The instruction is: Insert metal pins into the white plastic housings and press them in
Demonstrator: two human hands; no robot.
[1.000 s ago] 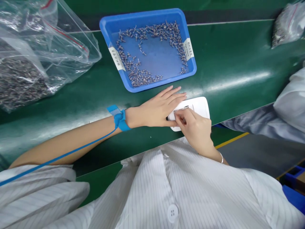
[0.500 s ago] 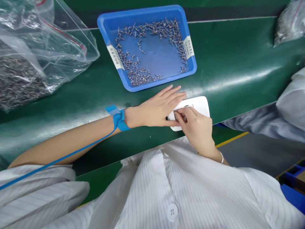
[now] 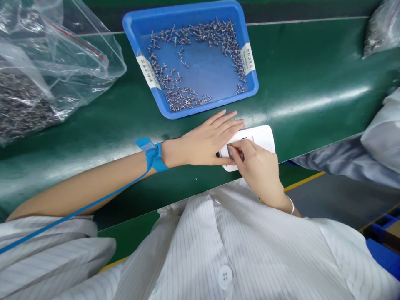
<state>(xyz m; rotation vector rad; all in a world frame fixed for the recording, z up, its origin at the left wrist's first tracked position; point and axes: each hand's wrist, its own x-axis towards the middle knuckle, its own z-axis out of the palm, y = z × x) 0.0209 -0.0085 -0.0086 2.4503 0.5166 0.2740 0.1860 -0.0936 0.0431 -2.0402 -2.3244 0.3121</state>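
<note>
A white plastic casing [image 3: 261,137] lies on the green belt [image 3: 312,91] near its front edge. My left hand [image 3: 206,141] rests flat on the casing's left end, fingers stretched out, pressing it down. My right hand [image 3: 256,166] sits on the casing with its fingertips pinched at a small dark part in the casing's slot; what is between them is too small to name. A blue strap [image 3: 153,155] with a cord is round my left wrist.
A blue tray [image 3: 250,87] with several small metal pins stands just beyond my hands. A clear bag of pins [image 3: 37,79] lies at the left, another bag [image 3: 383,27] at the far right. Another person's white sleeve [image 3: 381,133] shows on the right.
My hands stay on the casing; the right fingertips have shifted slightly left along the slot. The view has tilted a little.
</note>
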